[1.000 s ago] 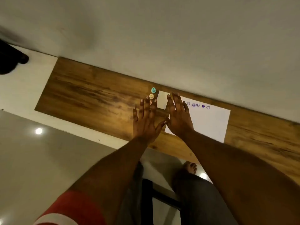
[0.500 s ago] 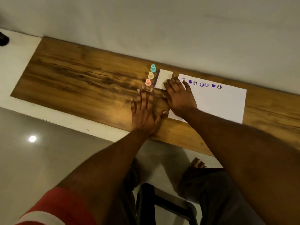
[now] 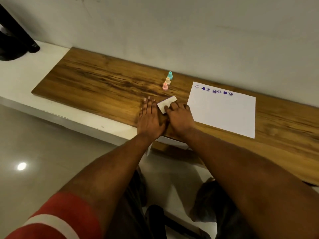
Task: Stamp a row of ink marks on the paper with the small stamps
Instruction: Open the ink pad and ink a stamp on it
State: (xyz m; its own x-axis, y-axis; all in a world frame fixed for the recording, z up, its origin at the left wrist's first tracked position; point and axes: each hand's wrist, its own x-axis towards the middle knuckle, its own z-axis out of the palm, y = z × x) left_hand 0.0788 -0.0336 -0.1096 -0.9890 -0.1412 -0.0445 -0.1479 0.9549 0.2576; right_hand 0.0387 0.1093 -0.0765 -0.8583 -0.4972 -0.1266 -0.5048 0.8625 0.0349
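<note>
Wooden desktop (image 3: 103, 83) against grey wall (image 3: 189, 31). Black object (image 3: 15, 40) on white ledge (image 3: 25, 69) beyond desktop's left edge. Glossy floor (image 3: 43, 152) below.

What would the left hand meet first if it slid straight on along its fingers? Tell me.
Probably the pink stamp, nearest of three standing past the left hand; the line runs close beside it, so the hand might slip just left of it over bare wood.
</note>
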